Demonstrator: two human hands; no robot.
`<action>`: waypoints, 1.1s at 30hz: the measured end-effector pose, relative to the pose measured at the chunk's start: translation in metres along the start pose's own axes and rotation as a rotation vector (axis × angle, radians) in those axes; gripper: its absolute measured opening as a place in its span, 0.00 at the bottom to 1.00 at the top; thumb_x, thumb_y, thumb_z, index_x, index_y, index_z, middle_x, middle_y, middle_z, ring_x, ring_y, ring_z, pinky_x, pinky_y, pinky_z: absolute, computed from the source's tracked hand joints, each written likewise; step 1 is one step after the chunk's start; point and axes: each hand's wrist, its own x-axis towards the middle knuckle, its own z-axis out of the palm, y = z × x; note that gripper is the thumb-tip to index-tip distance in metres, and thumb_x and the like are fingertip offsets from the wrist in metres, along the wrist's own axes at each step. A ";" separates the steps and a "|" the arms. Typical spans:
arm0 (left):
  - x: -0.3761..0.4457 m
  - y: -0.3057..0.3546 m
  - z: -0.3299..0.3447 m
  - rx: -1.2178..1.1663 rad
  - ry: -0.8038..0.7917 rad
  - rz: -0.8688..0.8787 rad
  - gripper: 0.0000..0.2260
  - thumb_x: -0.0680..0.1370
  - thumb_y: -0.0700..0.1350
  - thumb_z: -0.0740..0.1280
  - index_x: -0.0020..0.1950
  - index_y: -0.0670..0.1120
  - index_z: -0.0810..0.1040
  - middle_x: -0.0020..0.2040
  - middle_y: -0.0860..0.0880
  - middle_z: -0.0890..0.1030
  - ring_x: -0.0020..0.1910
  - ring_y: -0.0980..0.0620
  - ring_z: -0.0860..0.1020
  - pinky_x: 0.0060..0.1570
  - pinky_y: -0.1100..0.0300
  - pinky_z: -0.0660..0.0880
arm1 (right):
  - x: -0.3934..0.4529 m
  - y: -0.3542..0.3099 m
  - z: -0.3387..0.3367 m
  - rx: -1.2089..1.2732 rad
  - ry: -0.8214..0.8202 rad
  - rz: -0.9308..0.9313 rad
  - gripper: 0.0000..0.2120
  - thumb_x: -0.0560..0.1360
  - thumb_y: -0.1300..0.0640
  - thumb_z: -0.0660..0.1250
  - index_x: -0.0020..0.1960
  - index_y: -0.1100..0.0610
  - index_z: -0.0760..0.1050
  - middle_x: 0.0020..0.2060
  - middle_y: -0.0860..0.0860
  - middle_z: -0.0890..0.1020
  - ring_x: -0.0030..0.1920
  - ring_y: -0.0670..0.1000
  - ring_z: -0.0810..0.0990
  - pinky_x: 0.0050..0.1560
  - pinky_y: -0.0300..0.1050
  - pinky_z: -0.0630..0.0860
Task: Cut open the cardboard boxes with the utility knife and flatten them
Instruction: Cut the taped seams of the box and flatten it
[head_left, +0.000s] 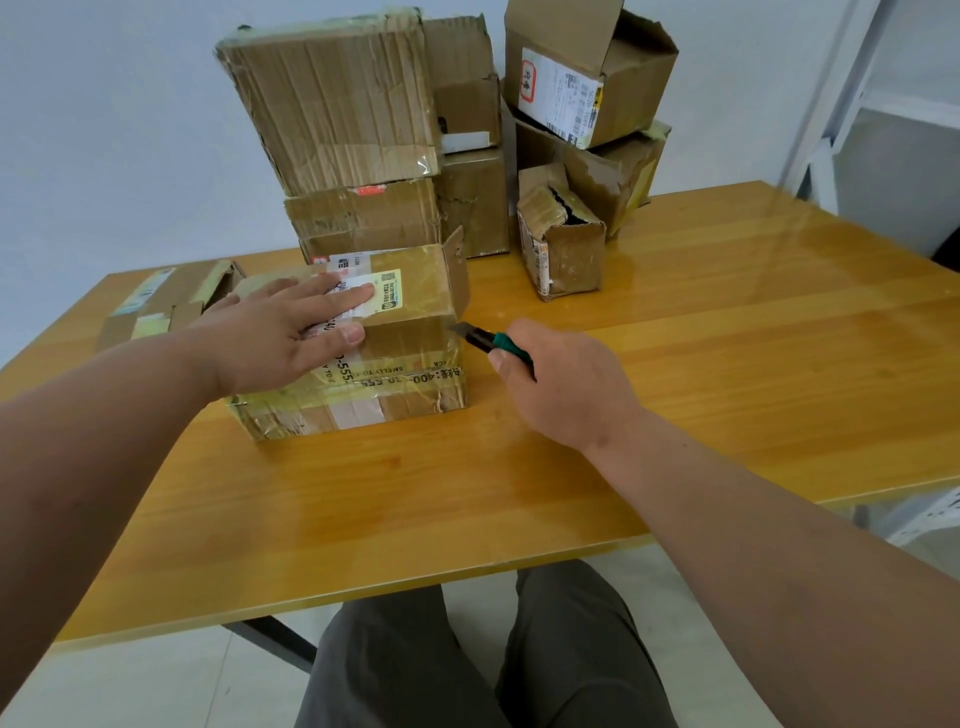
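Box (410, 332) under flat left hand (291, 332); right hand (566, 379) seemingly puts knife (488, 343) to its corner.

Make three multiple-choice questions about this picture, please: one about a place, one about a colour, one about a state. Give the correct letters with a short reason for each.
1. Where does the left hand rest?
A. flat on top of the nearest box
B. on the bare table
C. on the tall stack at the back

2. What colour is the handle of the knife?
A. red
B. green
C. yellow

3. What is the state of the right hand?
A. open and empty
B. gripping the knife, blade tip at the box's upper right edge
C. pressing on a flattened box

Answers:
1. A, the fingers lie straight across the labels on the box top.
2. B, green shows between the dark blade end and the hand.
3. B, the fingers curl round the handle and the blade points at the box corner.
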 end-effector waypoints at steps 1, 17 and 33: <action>0.000 0.000 0.000 0.004 0.001 -0.003 0.23 0.72 0.72 0.42 0.67 0.77 0.43 0.79 0.61 0.49 0.78 0.51 0.49 0.73 0.39 0.52 | 0.000 0.001 0.000 0.013 0.017 0.018 0.10 0.81 0.51 0.60 0.42 0.51 0.65 0.28 0.42 0.69 0.25 0.45 0.68 0.26 0.40 0.57; -0.002 0.005 -0.002 0.006 -0.008 -0.012 0.26 0.70 0.72 0.41 0.68 0.76 0.44 0.79 0.60 0.49 0.78 0.52 0.50 0.74 0.40 0.52 | 0.001 0.006 0.001 -0.082 -0.032 -0.043 0.10 0.81 0.50 0.60 0.42 0.49 0.65 0.28 0.42 0.69 0.26 0.44 0.69 0.25 0.39 0.59; -0.003 0.005 -0.002 0.010 -0.014 -0.028 0.26 0.70 0.73 0.41 0.68 0.76 0.43 0.79 0.61 0.48 0.78 0.52 0.48 0.74 0.41 0.52 | 0.000 0.010 0.005 -0.226 -0.226 -0.010 0.11 0.82 0.46 0.57 0.42 0.48 0.66 0.29 0.43 0.70 0.29 0.44 0.68 0.28 0.42 0.57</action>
